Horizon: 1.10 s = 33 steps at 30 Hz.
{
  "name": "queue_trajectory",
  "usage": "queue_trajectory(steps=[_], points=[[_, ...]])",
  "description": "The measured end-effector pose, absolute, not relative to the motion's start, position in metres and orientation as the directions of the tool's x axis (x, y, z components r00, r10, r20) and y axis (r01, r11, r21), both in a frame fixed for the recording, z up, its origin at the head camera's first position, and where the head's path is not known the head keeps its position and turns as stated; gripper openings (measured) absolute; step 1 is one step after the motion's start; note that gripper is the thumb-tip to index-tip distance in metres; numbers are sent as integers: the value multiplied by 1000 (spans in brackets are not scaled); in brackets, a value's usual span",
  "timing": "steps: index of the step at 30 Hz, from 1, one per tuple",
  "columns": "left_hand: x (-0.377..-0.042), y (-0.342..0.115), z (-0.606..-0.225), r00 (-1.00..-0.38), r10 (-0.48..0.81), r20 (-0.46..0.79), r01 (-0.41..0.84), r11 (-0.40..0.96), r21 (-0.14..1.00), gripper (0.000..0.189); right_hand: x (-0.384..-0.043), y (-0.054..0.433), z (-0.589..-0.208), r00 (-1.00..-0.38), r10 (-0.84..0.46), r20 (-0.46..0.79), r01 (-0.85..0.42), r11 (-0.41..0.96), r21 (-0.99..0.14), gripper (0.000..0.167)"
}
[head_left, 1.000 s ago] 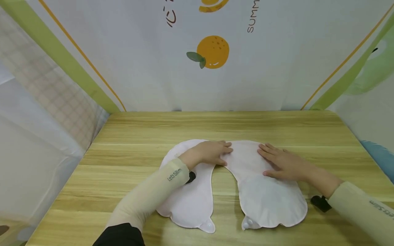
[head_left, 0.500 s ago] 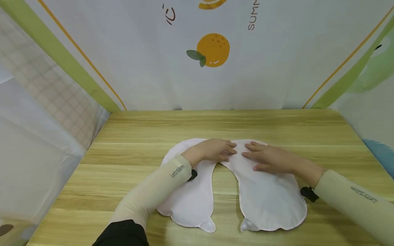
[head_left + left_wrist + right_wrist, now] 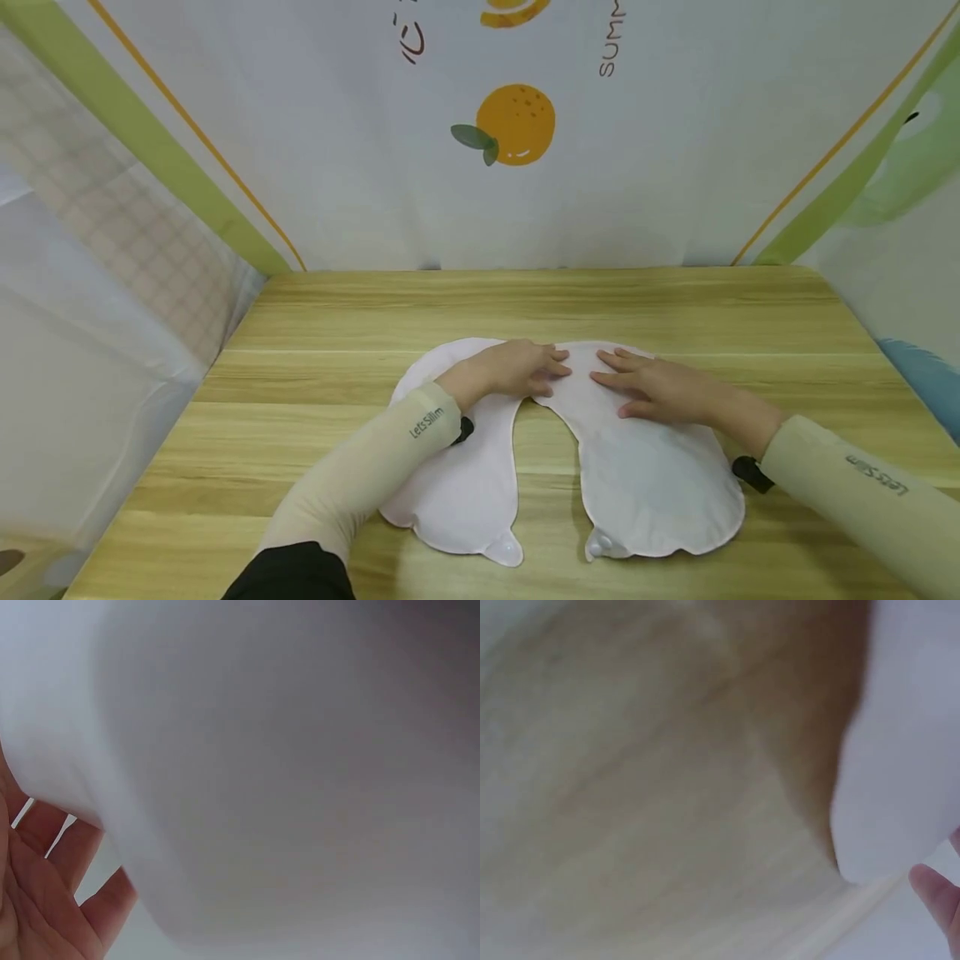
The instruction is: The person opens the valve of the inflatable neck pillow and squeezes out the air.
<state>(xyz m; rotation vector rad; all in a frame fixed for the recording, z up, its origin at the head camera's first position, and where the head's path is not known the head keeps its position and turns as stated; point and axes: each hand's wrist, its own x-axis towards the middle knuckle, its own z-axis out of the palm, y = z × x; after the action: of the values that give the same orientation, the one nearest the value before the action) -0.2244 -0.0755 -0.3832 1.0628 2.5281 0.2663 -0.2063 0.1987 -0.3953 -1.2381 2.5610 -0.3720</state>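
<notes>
- Head view: nearest the camera I see a black sleeve (image 3: 296,575), then pale sleeves (image 3: 375,454) along both forearms.
- Next, a pale U-shaped pillow (image 3: 660,492) lies flat on the wooden surface (image 3: 262,433), its gap facing the wearer.
- I read the left hand (image 3: 517,368) as released, fingers spread at the pillow's bend.
- The right hand (image 3: 667,389) is released too, fingers outstretched over its right half.
- Farthest, white cloth (image 3: 637,192) bears an orange-fruit print (image 3: 517,125).

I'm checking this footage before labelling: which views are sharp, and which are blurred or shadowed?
Head view: fairly sharp, pillow edges distinct; left wrist view: pillow out of focus, grey over most of the frame; right wrist view: table grain blurred, darker beside the pillow.
</notes>
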Motion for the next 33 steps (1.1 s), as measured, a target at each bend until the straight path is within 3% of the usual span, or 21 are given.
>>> queue_trajectory(steps=[17, 33], points=[[-224, -81, -385, -645, 715, -270, 632, 697, 339, 49, -211, 210, -396, -626, -764, -160, -679, 634, -371, 61], [-217, -104, -382, -636, 733, -243, 653, 678, 338, 43, -208, 211, -393, -614, -774, -156, -689, 622, -372, 62]])
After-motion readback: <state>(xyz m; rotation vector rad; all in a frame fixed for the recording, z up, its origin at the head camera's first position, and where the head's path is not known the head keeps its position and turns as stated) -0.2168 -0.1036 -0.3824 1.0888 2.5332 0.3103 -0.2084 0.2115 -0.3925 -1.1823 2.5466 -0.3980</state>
